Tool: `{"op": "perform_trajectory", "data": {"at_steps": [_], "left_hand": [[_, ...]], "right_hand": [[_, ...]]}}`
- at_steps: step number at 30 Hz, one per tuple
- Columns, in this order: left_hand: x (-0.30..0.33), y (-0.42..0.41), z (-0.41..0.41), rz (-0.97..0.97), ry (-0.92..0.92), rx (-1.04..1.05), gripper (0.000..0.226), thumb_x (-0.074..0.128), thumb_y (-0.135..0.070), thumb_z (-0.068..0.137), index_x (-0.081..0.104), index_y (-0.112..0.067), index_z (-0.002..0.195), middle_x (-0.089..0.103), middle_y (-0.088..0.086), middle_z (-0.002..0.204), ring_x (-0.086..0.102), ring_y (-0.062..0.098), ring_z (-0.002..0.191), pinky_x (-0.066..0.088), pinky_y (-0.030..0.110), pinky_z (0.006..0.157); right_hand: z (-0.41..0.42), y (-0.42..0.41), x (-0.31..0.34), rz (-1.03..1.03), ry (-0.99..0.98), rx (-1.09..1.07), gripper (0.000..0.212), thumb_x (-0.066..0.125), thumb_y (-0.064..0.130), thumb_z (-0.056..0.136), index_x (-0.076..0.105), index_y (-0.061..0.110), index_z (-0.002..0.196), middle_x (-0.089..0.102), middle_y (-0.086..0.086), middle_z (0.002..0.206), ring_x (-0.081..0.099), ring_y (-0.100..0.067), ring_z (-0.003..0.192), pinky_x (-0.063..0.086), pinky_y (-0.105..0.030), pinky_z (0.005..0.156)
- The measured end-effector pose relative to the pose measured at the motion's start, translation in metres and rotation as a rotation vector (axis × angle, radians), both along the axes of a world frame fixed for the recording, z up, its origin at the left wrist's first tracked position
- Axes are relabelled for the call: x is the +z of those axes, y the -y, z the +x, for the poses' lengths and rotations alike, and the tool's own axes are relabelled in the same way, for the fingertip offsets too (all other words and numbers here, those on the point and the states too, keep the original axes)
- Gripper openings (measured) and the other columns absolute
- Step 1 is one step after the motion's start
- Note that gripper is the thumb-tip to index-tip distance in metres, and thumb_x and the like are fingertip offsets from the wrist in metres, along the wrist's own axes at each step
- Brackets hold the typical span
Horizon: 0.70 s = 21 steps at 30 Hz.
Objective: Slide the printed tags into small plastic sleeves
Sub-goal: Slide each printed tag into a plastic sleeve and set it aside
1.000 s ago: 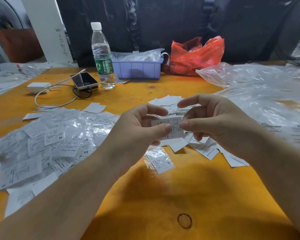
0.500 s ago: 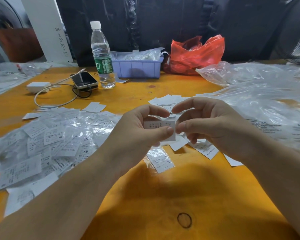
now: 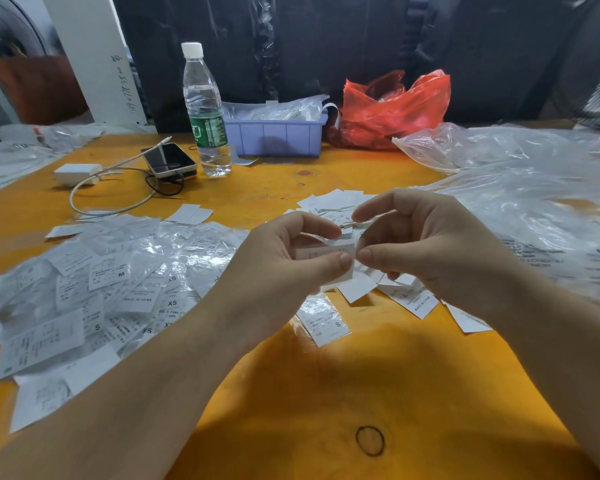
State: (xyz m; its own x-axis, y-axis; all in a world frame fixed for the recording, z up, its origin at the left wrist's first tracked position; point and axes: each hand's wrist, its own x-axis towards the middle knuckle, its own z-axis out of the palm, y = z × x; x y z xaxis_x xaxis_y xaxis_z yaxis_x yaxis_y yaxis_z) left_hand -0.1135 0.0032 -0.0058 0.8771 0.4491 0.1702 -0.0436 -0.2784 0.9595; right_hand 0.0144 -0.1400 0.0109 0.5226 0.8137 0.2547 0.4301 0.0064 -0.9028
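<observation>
A small white printed tag, text too blurred to read, is pinched by the left hand between thumb and forefinger, above the orange table; the right hand is curled at the tag's right edge, grip unclear. Left of the tag, a pile of sleeved tags is seen, marked "XS", "S", "M", "MADE IN CHINA". Behind the tag, a water bottle, a phone and a lilac bin are seen against dark plastic sheeting.

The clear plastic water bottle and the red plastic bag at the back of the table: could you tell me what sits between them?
In the head view, a lilac plastic bin holding clear packets sits between the water bottle and the red bag.
</observation>
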Motion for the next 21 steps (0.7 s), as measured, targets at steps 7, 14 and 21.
{"op": "perform_trajectory", "data": {"at_steps": [7,14,21], "left_hand": [[-0.004,-0.004,0.003,0.024,-0.042,0.103,0.014,0.076,-0.031,0.081,0.069,-0.030,0.093,0.072,-0.011,0.090,0.065,-0.003,0.074,0.054,0.017,0.066],[-0.006,-0.002,0.003,0.091,-0.147,0.007,0.012,0.070,-0.033,0.086,0.072,-0.022,0.081,0.073,-0.004,0.085,0.064,0.002,0.072,0.047,0.023,0.067],[0.005,-0.013,0.001,0.066,-0.183,0.055,0.003,0.072,-0.022,0.085,0.071,-0.020,0.085,0.073,0.001,0.077,0.059,0.005,0.054,0.050,0.019,0.053]], "right_hand": [[0.002,0.006,0.007,-0.002,0.171,-0.072,0.028,0.073,-0.002,0.078,0.064,0.017,0.096,0.073,0.001,0.076,0.066,-0.033,0.072,0.056,-0.043,0.064],[0.000,0.003,0.002,0.011,0.177,-0.056,0.026,0.072,0.000,0.080,0.063,0.017,0.098,0.072,-0.001,0.077,0.062,-0.035,0.073,0.053,-0.047,0.063],[0.008,0.002,-0.005,-0.106,0.271,-0.116,0.019,0.069,0.010,0.085,0.066,0.019,0.101,0.072,0.007,0.079,0.064,-0.017,0.069,0.055,-0.032,0.064]]}}
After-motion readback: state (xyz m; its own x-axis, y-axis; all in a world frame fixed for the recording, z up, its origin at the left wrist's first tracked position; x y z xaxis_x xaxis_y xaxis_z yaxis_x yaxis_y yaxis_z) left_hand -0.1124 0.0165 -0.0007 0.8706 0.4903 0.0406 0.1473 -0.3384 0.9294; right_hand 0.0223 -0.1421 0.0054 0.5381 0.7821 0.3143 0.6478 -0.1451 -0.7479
